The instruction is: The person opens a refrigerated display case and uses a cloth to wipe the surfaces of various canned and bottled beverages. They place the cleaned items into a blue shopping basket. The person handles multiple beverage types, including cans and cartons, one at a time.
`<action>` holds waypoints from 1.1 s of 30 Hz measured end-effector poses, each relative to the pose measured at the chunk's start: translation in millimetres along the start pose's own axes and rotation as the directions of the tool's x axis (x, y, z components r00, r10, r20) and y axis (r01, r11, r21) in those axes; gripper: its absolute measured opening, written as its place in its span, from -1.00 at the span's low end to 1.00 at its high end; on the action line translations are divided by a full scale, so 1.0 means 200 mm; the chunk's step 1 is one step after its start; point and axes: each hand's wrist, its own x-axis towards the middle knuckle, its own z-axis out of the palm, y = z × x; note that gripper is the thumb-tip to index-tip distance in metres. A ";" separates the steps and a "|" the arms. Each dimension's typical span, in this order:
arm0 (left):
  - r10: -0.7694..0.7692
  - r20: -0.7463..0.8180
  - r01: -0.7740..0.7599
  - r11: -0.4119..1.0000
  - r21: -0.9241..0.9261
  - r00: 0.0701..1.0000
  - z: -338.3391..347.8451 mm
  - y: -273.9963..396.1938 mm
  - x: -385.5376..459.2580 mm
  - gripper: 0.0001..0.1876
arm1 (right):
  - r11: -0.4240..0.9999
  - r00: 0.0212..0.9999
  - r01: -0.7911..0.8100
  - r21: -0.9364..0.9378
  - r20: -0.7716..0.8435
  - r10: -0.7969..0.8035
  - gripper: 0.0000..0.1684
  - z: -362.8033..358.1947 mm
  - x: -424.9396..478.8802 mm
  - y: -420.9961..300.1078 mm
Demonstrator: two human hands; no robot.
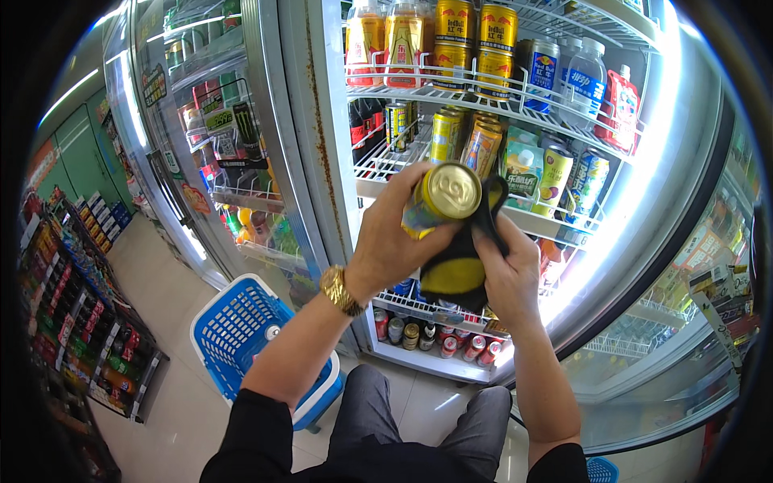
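My left hand point(392, 235) is closed around a yellow drink can point(454, 190), its gold-coloured lid turned up towards me. Right beside the can, my right hand point(510, 262) grips a black and yellow cloth point(456, 278), with a dark folded part rising between thumb and fingers. The cloth hangs below the can; whether the two touch is hard to tell. Behind both hands stands an open drinks fridge, with yellow Red Bull cans point(454, 24) on an upper wire shelf. Tall yellow cans point(445, 134) and a green and white drink pouch point(523, 169) occupy the shelf below.
A blue plastic basket point(226, 314) with a white rim stands on the floor at my left, holding a can point(272, 332). The fridge's open glass door point(652, 314) curves along the right. A snack and bottle rack point(90, 326) is at far left.
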 end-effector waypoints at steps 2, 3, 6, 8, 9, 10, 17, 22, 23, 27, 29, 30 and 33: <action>0.014 0.014 -0.014 0.999 0.032 1.000 -0.02 0.04 -0.12 -0.27 | 0.998 0.998 0.056 0.033 0.005 -0.056 -0.83 -0.02 -0.11 -0.07; -0.028 0.024 0.027 0.998 0.055 0.999 -0.03 0.10 -0.17 -0.27 | 0.993 0.999 0.022 0.115 0.023 -0.025 -0.77 -0.04 -0.16 -0.05; -0.074 0.047 0.069 0.993 0.095 0.996 -0.04 0.16 -0.30 -0.27 | 0.993 0.999 0.030 0.112 0.017 -0.033 -0.67 -0.08 -0.25 -0.03; -0.048 0.071 0.038 0.990 0.138 0.996 -0.05 0.18 -0.37 -0.26 | 0.912 0.933 0.356 -0.206 0.130 -0.335 -0.43 -0.10 -0.26 -0.04; -0.030 0.085 0.017 0.988 0.156 0.996 -0.06 0.19 -0.39 -0.26 | 0.873 0.923 0.377 -0.308 0.199 -0.329 -0.40 -0.09 -0.27 -0.08; -0.026 0.091 0.007 0.981 0.195 0.996 -0.07 0.20 -0.40 -0.26 | 0.822 0.910 0.405 -0.401 0.268 -0.317 -0.37 -0.08 -0.28 -0.14; -0.112 0.041 0.101 0.971 0.215 0.993 -0.12 0.27 -0.47 -0.24 | 0.697 0.901 0.428 -0.575 0.330 -0.281 -0.36 -0.03 -0.30 -0.22; -0.125 0.012 0.117 0.956 0.267 0.992 -0.13 0.27 -0.49 -0.24 | 0.793 0.925 0.370 -0.484 0.266 -0.269 -0.40 -0.03 -0.38 -0.17; -0.123 0.018 0.113 0.951 0.287 0.992 -0.13 0.27 -0.49 -0.24 | 0.788 0.920 0.384 -0.480 0.270 -0.284 -0.44 -0.02 -0.39 -0.17; -0.086 0.043 0.063 0.925 0.376 0.995 -0.14 0.27 -0.51 -0.22 | 0.742 0.900 0.421 -0.522 0.340 -0.271 -0.48 0.00 -0.44 -0.24; -0.066 0.053 0.039 0.912 0.408 0.996 -0.14 0.27 -0.53 -0.20 | 0.727 0.894 0.430 -0.536 0.363 -0.262 -0.49 0.02 -0.43 -0.27; -0.060 0.057 0.032 0.913 0.406 0.997 -0.13 0.27 -0.54 -0.19 | 0.716 0.893 0.431 -0.549 0.372 -0.253 -0.50 0.02 -0.43 -0.29; -0.094 0.064 0.068 0.944 0.324 0.994 -0.12 0.27 -0.55 -0.20 | 0.707 0.894 0.436 -0.556 0.355 -0.272 -0.51 0.04 -0.42 -0.29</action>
